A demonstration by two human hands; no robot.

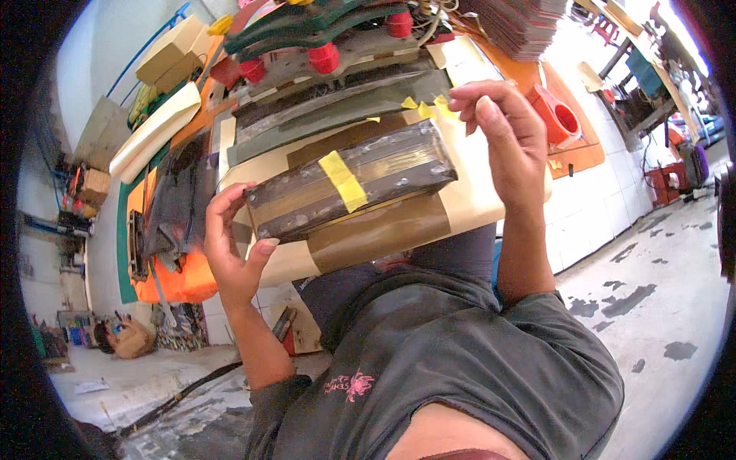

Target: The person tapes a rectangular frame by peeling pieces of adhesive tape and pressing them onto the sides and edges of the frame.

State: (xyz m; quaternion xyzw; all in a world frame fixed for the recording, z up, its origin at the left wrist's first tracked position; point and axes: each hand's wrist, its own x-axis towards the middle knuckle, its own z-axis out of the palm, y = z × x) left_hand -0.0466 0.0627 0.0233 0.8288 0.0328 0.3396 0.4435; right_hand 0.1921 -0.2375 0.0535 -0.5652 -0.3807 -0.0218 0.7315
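Observation:
My left hand (234, 249) grips the left end of a long dark block (399, 167), thumb at its near side and fingers at its end. Gold-coloured bands run along the block, with small round metal heads near its ends. A strip of yellow tape (343, 182) lies across its middle. Raised beyond the block's right end, my right hand (510, 142) has its fingers bent and its thumb apart from them. Several yellow tape pieces (425, 111) show by its fingertips, along the edge of a dark board; whether one touches the fingers, I cannot tell.
Under the block is a cream work surface (479, 201) with a brown tape band (376, 234). Behind stands a green rack with red cups (323, 57). An orange-red tape dispenser (556, 115) sits at right, stacked sheets (517, 27) behind it. Dark cloth (180, 199) lies left.

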